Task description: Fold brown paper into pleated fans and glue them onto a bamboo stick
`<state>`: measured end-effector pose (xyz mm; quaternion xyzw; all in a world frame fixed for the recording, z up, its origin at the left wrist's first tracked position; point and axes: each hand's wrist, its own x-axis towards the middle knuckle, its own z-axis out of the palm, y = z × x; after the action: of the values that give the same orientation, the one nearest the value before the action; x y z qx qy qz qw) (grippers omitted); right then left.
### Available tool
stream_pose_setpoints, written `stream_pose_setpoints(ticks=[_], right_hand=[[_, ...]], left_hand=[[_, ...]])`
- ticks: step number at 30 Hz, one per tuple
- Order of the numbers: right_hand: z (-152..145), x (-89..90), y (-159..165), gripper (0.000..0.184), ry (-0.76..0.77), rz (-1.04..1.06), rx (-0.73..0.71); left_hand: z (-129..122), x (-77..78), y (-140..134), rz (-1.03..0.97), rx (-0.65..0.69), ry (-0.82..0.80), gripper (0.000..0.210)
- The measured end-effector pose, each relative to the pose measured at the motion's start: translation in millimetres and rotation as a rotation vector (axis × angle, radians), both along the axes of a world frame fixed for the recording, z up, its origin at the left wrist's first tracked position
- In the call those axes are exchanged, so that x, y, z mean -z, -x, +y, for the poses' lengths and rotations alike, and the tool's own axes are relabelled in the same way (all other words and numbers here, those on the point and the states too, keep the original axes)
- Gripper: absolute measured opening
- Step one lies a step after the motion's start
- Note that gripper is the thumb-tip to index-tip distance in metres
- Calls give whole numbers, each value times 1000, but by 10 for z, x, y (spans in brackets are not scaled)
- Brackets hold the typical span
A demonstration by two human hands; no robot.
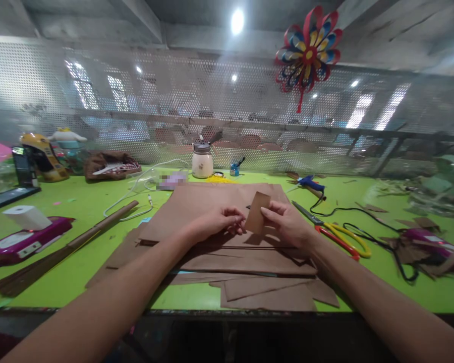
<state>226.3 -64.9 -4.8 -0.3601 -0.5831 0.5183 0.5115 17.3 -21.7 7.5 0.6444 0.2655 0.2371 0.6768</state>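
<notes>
My right hand [285, 219] pinches a small rectangular piece of brown paper [256, 216] between thumb and fingers, holding it tilted up above a stack of brown paper sheets [200, 206]. Just left of that piece is my left hand [225, 222], its fingers curled and drawn together over the stack; whether anything small is between them I cannot make out. A thin dark tip pokes out beside the piece's left edge. Loose brown strips [268, 292] lie at the near table edge. Scissors [336, 234] with red and yellow handles rest right of my right hand.
On the green table [189, 297], a long brown paper bundle [66, 252] and a purple power strip [28, 241] lie left. A blue glue gun [310, 184] with black cord sits right, near paper scraps. A lidded jug [202, 164] and a small blue jar [234, 170] stand behind.
</notes>
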Motion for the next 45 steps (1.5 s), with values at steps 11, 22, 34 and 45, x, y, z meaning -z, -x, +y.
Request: stream_pose_setpoints(ticks=[11, 22, 34, 45], right_hand=[[-80, -22, 65, 33, -75, -519, -48], [-62, -24, 36, 24, -259, -744, 60], [57, 95, -20, 19, -481, -789, 40], [56, 70, -40, 16, -616, -960, 23]], left_hand=[[-107, -100, -111, 143, -84, -347, 38], [4, 31, -51, 288, -103, -376, 31], [150, 96, -41, 469, -52, -695, 18], [204, 212, -72, 530, -57, -965, 16]])
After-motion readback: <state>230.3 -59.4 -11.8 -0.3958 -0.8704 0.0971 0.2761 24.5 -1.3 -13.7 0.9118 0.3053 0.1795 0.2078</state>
